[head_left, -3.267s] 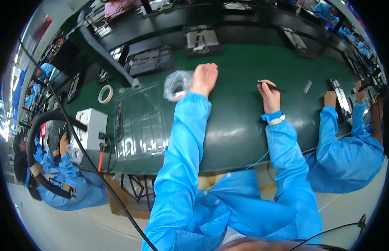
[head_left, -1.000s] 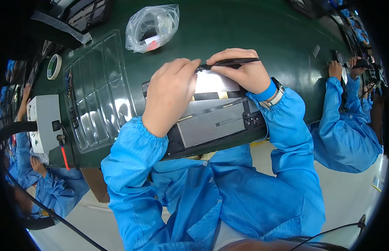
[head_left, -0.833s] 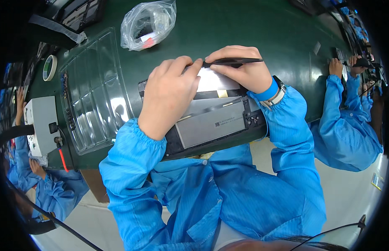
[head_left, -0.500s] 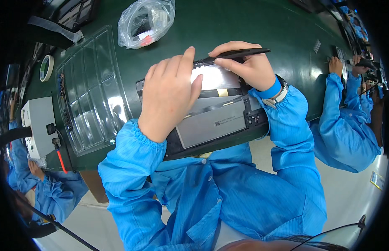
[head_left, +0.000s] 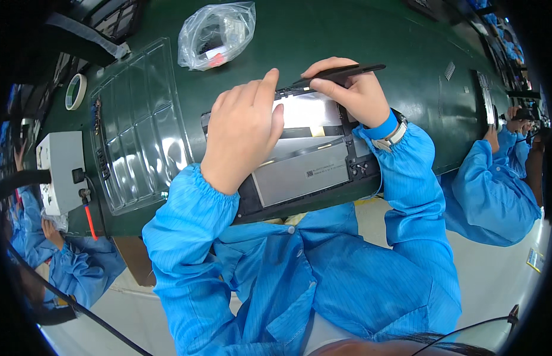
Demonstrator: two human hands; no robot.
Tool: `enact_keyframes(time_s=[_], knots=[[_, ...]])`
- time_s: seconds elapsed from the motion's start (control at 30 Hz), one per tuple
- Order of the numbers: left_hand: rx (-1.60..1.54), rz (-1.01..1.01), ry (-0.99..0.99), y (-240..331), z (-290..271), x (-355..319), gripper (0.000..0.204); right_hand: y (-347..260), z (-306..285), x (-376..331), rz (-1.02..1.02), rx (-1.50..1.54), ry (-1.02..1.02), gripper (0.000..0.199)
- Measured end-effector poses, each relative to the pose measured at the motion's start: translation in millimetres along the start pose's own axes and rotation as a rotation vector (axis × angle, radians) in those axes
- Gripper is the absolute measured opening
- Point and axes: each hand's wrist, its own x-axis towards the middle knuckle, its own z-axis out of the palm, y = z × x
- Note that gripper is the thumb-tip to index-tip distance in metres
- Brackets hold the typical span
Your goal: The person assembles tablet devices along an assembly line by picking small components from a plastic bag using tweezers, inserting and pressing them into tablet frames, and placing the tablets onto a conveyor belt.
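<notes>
An opened tablet-like device (head_left: 302, 176), with a silver panel and a black frame, lies at the table's front edge. My left hand (head_left: 243, 127) rests over its left part with nothing gripped; the fingers are stretched out toward the far edge and the thumb is apart. Part of the device is hidden under this hand. My right hand (head_left: 353, 89) pinches black tweezers (head_left: 365, 69) between thumb and fingers. Their tips point left to the device's far edge, near the left forefinger; whether they hold anything is too small to tell.
A clear plastic tray (head_left: 142, 130) lies left of the device, with thin dark strips (head_left: 101, 142) at its left side. Beyond stand a clear bag of parts (head_left: 216, 37) and a tape roll (head_left: 76, 92). A white box (head_left: 61, 169) sits far left. Co-workers in blue sit at both sides.
The view has shifted slightly, so the tray and bag appear further right. Both my hands keep nearly the same pose. A co-worker's hand on the right has moved.
</notes>
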Motion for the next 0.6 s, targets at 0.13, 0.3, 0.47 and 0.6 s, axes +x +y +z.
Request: enact_keyframes(time_s=[0.13, 0.3, 0.47, 0.6], knots=[[-0.020, 0.020, 0.031, 7.3, -17.2, -9.9, 0.038, -3.4, -12.5, -8.6, -0.054, 0.137, 0.106, 0.020], [-0.128, 0.033, -0.085, 54.3, -50.8, -96.1, 0.026, 0.1, -34.9, -77.8, -0.066, 0.163, 0.308, 0.032], [-0.020, 0.086, 0.054, 55.2, -36.7, -125.6, 0.024, 14.1, -11.1, -102.8, -0.035, 0.562, 0.317, 0.029], [-0.129, 0.139, 0.043, 33.9, -48.9, -117.4, 0.021, 5.4, -4.2, -91.8, -0.030, 0.541, 0.421, 0.025]])
